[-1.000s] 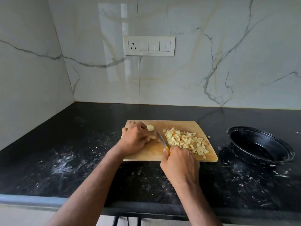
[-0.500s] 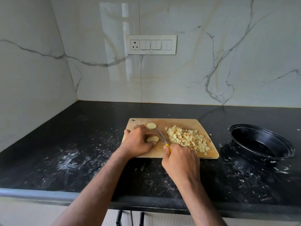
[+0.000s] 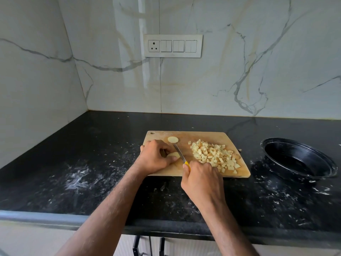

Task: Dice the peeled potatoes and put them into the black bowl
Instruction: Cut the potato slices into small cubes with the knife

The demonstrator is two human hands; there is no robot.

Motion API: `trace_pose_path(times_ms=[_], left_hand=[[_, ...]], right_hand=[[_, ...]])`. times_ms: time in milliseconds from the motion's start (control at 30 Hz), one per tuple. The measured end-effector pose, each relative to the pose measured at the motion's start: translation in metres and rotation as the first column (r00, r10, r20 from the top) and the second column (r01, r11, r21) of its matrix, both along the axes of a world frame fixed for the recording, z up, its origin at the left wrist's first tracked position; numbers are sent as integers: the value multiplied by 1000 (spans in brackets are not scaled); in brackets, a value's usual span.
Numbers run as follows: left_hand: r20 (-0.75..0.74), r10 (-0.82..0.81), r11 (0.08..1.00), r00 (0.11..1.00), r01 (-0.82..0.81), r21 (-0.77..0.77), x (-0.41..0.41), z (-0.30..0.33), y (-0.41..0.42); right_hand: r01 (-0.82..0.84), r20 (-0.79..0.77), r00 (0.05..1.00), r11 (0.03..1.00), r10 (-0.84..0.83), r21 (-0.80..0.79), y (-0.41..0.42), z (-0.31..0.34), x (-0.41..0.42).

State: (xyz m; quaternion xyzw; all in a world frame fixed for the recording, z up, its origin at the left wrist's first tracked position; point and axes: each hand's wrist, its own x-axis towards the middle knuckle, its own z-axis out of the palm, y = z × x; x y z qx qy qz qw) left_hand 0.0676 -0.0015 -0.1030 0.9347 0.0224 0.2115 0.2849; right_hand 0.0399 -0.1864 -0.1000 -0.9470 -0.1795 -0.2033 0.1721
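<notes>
Left hand (image 3: 156,157) pinches a firm, likely slippery potato piece (image 3: 173,154) flat on the cutting board (image 3: 217,137), fingers best kept behind the knife (image 3: 179,154) gripped by the right hand (image 3: 202,177).

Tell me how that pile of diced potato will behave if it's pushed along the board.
The diced potato is loose small cubes, so it will likely spread rather than slide together. Cubes probably won't roll far. Those near the cutting board edge may drop off.
</notes>
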Motion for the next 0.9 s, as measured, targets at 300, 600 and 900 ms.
trace_pose_path(times_ms=[300, 600, 900], left_hand=[[29, -10, 1000, 1000, 10, 9, 0, 0, -6], [50, -84, 996, 995, 85, -21, -2, -1, -5], [-11, -232, 967, 973, 232, 109, 3, -7, -1]], right_hand=[[-15, -17, 1000, 1000, 15, 21, 4, -6, 5], [-33, -30, 999, 999, 34, 9, 6, -3, 7], [-59, -52, 997, 998, 58, -22, 9, 1, 8]])
